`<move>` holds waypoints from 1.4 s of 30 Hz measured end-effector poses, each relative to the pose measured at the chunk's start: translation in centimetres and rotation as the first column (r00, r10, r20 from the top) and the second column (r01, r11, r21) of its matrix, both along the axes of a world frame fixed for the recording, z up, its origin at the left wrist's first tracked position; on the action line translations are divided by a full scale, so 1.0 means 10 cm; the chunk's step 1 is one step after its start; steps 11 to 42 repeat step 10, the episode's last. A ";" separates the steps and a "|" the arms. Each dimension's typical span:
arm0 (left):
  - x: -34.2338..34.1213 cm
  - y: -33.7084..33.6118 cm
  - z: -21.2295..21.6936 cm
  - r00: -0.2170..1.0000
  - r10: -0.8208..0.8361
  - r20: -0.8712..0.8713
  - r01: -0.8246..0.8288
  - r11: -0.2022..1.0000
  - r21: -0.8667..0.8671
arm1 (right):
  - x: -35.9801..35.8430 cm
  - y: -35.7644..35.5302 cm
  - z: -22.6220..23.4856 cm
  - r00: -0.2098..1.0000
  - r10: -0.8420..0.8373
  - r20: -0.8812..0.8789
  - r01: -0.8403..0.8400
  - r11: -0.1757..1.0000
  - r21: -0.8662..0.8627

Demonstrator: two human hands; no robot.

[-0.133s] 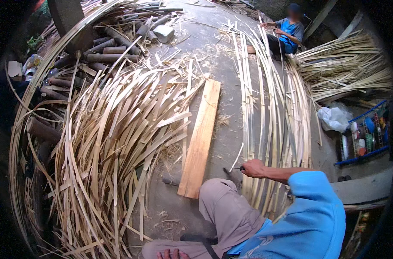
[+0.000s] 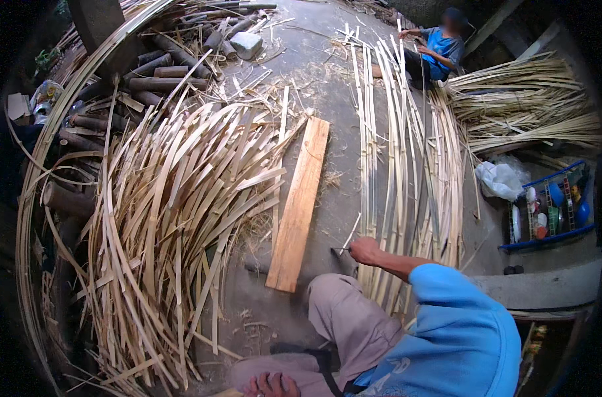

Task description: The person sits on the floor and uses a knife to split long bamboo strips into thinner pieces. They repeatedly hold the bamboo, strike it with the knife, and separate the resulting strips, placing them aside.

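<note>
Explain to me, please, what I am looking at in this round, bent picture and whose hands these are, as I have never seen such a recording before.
This is a single view from a wide fisheye camera worn on a person's head, looking down; that is why straight edges bend near the rim. There is no machine, only a person in a blue sleeve working with bare hands. The right hand reaches forward and grips a thin bamboo strip beside a row of long bamboo strips lying on the concrete floor. The left hand rests low at the bottom edge, on the person's leg; whether it holds anything I cannot tell. A wooden plank lies in the middle, with a big curved heap of split bamboo to its left. Far off, another person in blue sits working.
</note>
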State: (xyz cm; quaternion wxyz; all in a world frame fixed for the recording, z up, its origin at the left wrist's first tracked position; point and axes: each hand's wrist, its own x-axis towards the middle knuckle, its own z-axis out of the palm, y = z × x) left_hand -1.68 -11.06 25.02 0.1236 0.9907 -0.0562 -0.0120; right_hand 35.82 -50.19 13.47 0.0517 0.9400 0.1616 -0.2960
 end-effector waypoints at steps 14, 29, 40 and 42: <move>0.27 -0.68 1.17 0.876 0.321 -0.360 -0.396 0.904 -0.159 | -0.87 0.48 0.86 0.922 -0.383 -0.057 0.386 0.921 0.057; 0.27 -0.68 1.17 0.876 0.321 -0.360 -0.396 0.904 -0.159 | -0.87 0.48 0.86 0.922 -0.383 -0.057 0.386 0.921 0.057; 0.27 -0.68 1.17 0.876 0.321 -0.360 -0.396 0.904 -0.159 | -0.87 0.48 0.86 0.922 -0.383 -0.057 0.386 0.921 0.057; 0.27 -0.68 1.17 0.876 0.321 -0.360 -0.396 0.904 -0.159 | -0.87 0.48 0.86 0.922 -0.383 -0.057 0.386 0.921 0.057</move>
